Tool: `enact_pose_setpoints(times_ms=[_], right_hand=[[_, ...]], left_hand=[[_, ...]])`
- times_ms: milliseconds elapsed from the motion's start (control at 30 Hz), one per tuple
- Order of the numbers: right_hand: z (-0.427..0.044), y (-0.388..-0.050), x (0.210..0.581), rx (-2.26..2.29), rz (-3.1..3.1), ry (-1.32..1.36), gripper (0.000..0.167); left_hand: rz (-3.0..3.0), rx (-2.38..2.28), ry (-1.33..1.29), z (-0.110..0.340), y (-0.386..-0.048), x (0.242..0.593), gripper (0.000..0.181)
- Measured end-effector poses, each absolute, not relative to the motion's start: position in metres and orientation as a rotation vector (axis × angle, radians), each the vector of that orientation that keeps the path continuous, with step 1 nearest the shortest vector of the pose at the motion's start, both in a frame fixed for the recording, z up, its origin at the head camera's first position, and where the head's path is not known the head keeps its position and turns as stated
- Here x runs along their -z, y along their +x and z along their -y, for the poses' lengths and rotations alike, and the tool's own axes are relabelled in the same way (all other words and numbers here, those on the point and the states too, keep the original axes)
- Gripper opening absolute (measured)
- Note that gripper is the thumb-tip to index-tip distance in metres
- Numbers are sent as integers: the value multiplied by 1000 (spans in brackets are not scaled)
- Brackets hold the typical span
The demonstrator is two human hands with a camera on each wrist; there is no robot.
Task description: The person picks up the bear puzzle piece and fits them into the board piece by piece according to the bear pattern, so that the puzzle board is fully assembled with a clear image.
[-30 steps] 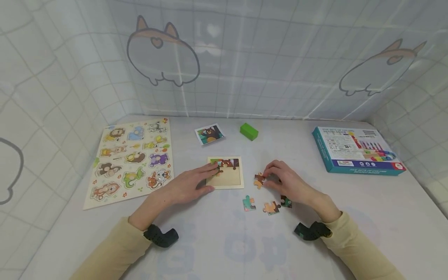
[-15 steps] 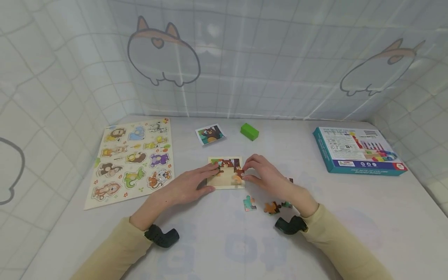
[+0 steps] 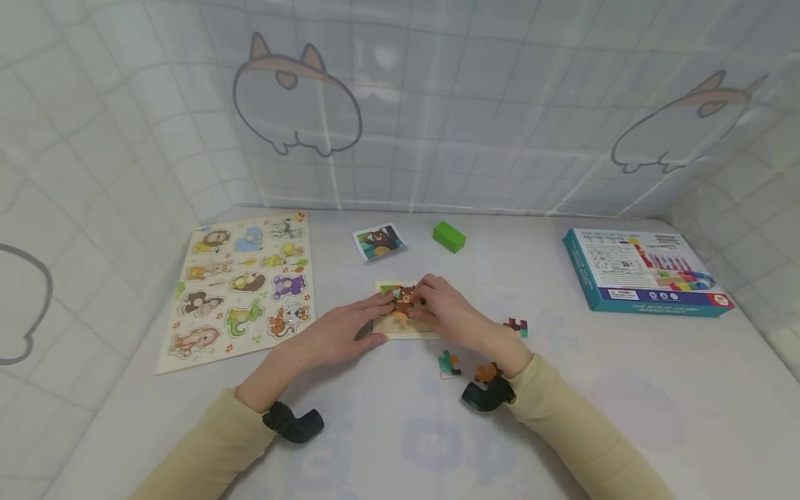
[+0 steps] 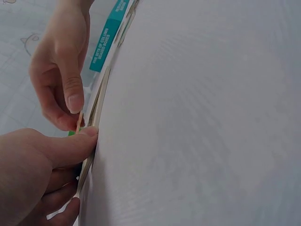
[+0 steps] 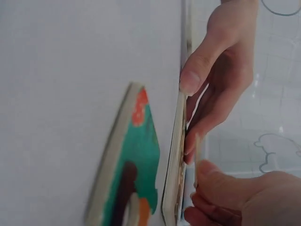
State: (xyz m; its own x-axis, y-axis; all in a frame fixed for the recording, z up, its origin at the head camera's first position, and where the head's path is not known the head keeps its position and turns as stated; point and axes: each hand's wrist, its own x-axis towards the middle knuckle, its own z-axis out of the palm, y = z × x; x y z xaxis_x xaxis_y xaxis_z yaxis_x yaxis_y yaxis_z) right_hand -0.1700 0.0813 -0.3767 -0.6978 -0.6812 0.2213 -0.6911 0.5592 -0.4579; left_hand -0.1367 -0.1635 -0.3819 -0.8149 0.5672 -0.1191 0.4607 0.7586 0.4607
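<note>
The right hand point(image 3: 453, 314) pinches a brown and orange puzzle piece point(image 3: 401, 316) over the wooden tray point(image 3: 406, 335); in the right wrist view this piece point(image 5: 197, 160) stands edge-on between thumb and fingers, just off the tray point(image 5: 174, 188). Resting on the tray's left side, the left hand point(image 3: 337, 332) has its fingers extended over the frame and its thumb at the lower edge. Bear-picture pieces lie along the tray's top, partly hidden by both hands. Nearer the person lie a teal piece point(image 3: 448, 364) and an orange piece point(image 3: 486, 373), the latter close to the right wrist.
A dark red and teal piece point(image 3: 517, 326) lies right of the right wrist. Behind the tray are a bear picture card point(image 3: 378, 242) and a green block point(image 3: 449, 237). An animal puzzle board point(image 3: 240, 292) lies at left, a teal-edged box point(image 3: 646, 271) at right.
The right hand has picked up the brown piece from the table right of the tray and carried it left, over the tray's middle. The left hand has stayed on the tray.
</note>
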Motion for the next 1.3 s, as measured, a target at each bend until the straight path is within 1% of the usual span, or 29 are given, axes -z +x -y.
enact_pose_setpoints(times_ms=[300,600,767,1033,1300], right_hand=[[-83,-175,388,-812,2751,1178,15],[-80,-176,392,-763,2780,1121,17],[-80,-176,393,-754,2799,1114,17],[-81,-177,395,-754,2712,1177,15],[-81,-176,396,-752,2700,1166,17]], left_hand=[[-2716,-590,791,161,-136,382,60],[-2718,-590,795,161,-136,382,60],[-2734,-581,792,162,-136,383,63],[-2751,-522,959,162,-136,386,51],[-2752,-509,964,159,-134,385,52]])
